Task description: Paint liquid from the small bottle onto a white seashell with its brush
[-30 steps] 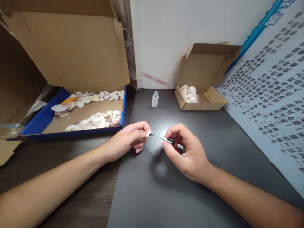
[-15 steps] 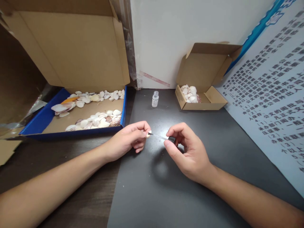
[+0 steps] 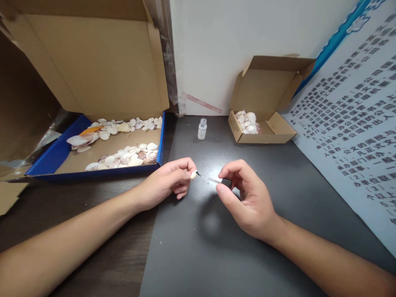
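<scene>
Low in the frame, 2 bare forearms come in from the bottom corners over a dark mat [image 3: 198, 247]. At centre, the left hand [image 3: 163, 183] pinches a small pale shell [image 3: 193, 175] between thumb and forefinger, the other fingers curled under. The right hand [image 3: 247, 198] pinches the black cap of a thin brush [image 3: 216, 180] between thumb and forefinger; its tip touches the shell's right edge.

Against 0.5 s ago the right hand has drifted a little right and the brush tip sits slightly higher on the shell; against 1.0 s ago the cap has turned in the fingers. The left hand has hardly moved. It reads as small strokes across the shell, with the coating in progress, not finished.

Further back, a small clear bottle [image 3: 202, 128] stands uncapped at upper centre, well apart from the hands. A blue tray [image 3: 55, 154] at mid left holds many shells, a cardboard flap rising behind it. A small box [image 3: 262, 134] at upper right holds a few shells. A printed sheet [image 3: 355, 136] runs down the right edge.

Hard to make out: the shell is mostly covered by the fingertips, so its wet part cannot be told; the bristles are too fine to see; the bottle's fill level is unclear; the sheet is cut off at the right.
</scene>
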Demonstrator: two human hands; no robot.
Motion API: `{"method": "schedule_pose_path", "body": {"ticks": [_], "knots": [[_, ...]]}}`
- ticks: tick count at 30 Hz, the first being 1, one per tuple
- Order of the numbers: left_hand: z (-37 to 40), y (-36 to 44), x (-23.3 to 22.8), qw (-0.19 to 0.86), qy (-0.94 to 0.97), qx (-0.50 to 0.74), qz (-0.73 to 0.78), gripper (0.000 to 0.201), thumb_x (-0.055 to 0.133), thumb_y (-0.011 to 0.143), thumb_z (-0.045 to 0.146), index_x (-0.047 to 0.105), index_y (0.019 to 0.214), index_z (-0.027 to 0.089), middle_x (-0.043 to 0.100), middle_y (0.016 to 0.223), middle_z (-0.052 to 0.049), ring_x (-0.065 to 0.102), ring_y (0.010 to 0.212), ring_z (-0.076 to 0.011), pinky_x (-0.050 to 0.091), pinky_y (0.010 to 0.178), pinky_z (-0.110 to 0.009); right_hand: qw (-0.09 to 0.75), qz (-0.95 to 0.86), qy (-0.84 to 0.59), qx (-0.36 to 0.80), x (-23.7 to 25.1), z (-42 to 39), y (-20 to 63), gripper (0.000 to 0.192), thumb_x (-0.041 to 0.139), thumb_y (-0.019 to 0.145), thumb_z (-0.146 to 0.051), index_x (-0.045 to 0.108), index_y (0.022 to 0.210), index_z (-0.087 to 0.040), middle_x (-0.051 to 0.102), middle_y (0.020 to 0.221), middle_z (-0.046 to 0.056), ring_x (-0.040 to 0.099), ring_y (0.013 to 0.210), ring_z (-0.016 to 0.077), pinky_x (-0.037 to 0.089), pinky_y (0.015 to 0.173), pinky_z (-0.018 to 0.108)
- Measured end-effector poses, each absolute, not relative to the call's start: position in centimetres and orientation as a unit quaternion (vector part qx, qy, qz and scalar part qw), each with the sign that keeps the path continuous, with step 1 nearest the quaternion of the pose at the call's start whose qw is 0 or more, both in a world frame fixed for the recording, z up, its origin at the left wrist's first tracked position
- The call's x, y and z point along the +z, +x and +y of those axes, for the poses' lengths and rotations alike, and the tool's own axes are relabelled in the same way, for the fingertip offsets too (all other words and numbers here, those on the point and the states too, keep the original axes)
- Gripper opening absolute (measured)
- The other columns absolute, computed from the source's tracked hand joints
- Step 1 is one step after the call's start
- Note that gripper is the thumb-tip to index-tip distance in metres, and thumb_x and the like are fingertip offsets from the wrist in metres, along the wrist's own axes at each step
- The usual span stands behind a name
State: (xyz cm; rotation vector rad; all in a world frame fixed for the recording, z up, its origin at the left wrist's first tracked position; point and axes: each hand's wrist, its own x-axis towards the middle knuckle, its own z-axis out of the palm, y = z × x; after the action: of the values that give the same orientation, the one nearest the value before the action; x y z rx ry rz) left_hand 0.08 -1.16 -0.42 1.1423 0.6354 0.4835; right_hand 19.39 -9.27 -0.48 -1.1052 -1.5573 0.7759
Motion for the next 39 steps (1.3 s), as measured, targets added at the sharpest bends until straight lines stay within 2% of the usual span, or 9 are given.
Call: {"method": "schedule_pose_path", "body": {"ticks": [39], "knots": [[-1.35, 0.17, -0.07, 0.759, 0.527, 0.225, 0.308, 0.010, 0.057, 0.085, 0.024, 0.051, 0.079, 0.019, 0.035, 0.056, 0.007, 0.031, 0.049, -0.0084, 0.035, 0.049, -0.021, 0.492, -0.657, -0.491, 0.294, 0.09, -9.09, 19.20, 0.010, 0.059, 0.080, -0.017, 0.052, 0.083, -0.023, 0.044, 0.062, -0.007, 0.041, 0.050, 0.0100, 0.037, 0.044, 0.022]]}}
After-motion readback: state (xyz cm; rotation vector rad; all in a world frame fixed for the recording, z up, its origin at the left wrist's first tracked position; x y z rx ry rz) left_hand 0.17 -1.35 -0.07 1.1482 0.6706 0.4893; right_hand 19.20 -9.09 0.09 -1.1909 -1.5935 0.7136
